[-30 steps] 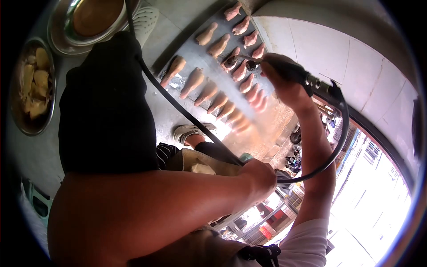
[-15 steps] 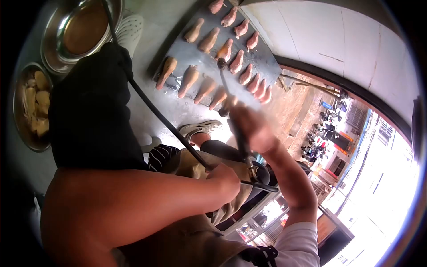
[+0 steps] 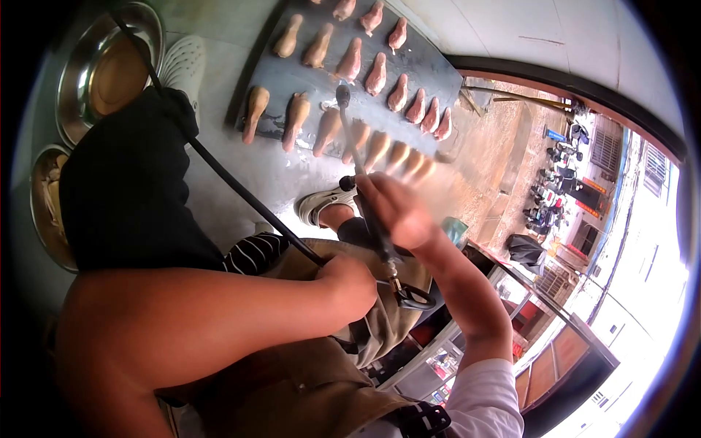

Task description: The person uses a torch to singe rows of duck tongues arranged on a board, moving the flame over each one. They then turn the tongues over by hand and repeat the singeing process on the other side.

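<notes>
Held in my right hand [image 3: 400, 213] is a gas torch [image 3: 376, 225] with a dark handle and long thin pipe. Its nozzle [image 3: 343, 95] points at a pale pink drumstick [image 3: 350, 61] in the middle row, close to its lower end. A haze blurs the nearest row of drumsticks; I cannot make out a flame. My left hand [image 3: 350, 286] is closed around the black hose [image 3: 244, 180], which loops to the torch's rear fitting. Several drumsticks lie in rows on a dark metal tray [image 3: 257, 73]; those towards the left look yellower, the others pinker.
Two steel bowls stand at the left: one [image 3: 67, 95] looks brown inside, the other [image 3: 38, 164] holds yellowish pieces. A black-clothed knee [image 3: 131, 190] lies under the hose. Pale clogs [image 3: 310, 208] are on the floor. Beyond the doorway is a street with parked motorbikes [image 3: 548, 197].
The view has shifted, so the tray sits further up and left. The orange glow on the drumstick by the nozzle has gone. Both hands keep their holds.
</notes>
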### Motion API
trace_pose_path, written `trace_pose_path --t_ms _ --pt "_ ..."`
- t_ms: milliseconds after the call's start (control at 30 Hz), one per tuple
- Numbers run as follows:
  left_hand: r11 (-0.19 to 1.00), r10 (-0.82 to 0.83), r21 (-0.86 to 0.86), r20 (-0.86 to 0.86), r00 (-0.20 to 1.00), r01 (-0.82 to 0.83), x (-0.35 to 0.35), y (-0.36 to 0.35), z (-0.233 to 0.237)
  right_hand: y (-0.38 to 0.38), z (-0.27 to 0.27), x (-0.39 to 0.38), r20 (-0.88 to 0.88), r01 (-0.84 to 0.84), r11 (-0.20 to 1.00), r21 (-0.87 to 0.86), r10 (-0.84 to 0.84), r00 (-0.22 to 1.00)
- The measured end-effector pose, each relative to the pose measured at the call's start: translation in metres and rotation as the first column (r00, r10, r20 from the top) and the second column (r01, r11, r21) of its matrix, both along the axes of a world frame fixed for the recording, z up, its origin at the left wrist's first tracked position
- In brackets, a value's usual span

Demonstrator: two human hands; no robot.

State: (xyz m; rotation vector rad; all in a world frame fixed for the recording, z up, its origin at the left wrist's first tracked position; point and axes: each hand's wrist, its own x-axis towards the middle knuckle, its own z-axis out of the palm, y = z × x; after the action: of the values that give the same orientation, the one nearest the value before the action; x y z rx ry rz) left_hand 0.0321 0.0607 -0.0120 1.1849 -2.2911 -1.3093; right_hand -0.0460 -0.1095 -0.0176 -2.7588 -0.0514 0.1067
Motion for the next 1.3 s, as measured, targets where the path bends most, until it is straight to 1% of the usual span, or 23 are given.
trace_pose_path --t_ms 67,167,267,400,500,600,700,900,1000,1100,1200,1300 --pt "0.983 -0.166 0.088 0.051 0.985 0.161 0.011 -0.011 0.010 0.000 -0.007 -0.002 0.050 0.014 1.000 0.003 -0.014 0.999" --pt "0.988 -0.118 0.107 0.047 0.992 0.112 0.001 -0.007 0.000 0.000 -0.014 -0.006 0.088 0.023 1.000 -0.006 -0.022 0.996" --pt "0.976 -0.162 0.152 0.038 0.986 0.155 0.002 -0.010 -0.001 0.001 -0.015 -0.011 0.068 0.051 0.999 0.013 -0.052 0.996" --pt "0.979 -0.159 0.139 0.050 0.986 0.150 0.007 -0.011 0.002 0.001 -0.015 -0.018 0.024 0.115 0.992 0.048 -0.116 0.993" --pt "0.983 -0.145 0.124 0.050 0.988 0.138 0.007 -0.012 0.001 0.002 -0.020 -0.026 0.039 0.145 0.983 0.116 -0.150 0.988" --pt "0.984 -0.136 0.121 0.049 0.989 0.130 0.007 -0.013 -0.001 -0.001 -0.019 -0.025 0.110 0.116 0.993 0.025 -0.118 0.987" --pt "0.982 -0.136 0.141 0.045 0.990 0.129 0.006 -0.014 -0.001 -0.001 -0.020 -0.026 0.122 0.117 0.993 0.011 -0.118 0.985" --pt "0.980 -0.137 0.152 0.063 0.989 0.126 0.010 -0.015 0.004 -0.002 -0.029 -0.029 0.123 0.109 0.993 0.042 -0.113 0.986" --pt "0.980 -0.147 0.151 0.098 0.984 0.131 0.012 -0.016 0.007 -0.004 -0.038 -0.035 0.132 0.124 0.992 -0.034 -0.118 0.984" --pt "0.977 -0.159 0.158 0.103 0.982 0.142 0.013 -0.017 0.008 -0.005 -0.043 -0.041 0.139 0.148 0.988 0.044 -0.153 0.978" --pt "0.979 -0.142 0.160 0.109 0.984 0.124 0.013 -0.016 0.008 -0.005 -0.041 -0.040 0.144 0.135 0.991 0.022 -0.137 0.980" --pt "0.981 -0.142 0.146 0.121 0.982 0.124 0.012 -0.015 0.007 -0.007 -0.047 -0.044 0.132 0.151 0.987 0.063 -0.158 0.979"
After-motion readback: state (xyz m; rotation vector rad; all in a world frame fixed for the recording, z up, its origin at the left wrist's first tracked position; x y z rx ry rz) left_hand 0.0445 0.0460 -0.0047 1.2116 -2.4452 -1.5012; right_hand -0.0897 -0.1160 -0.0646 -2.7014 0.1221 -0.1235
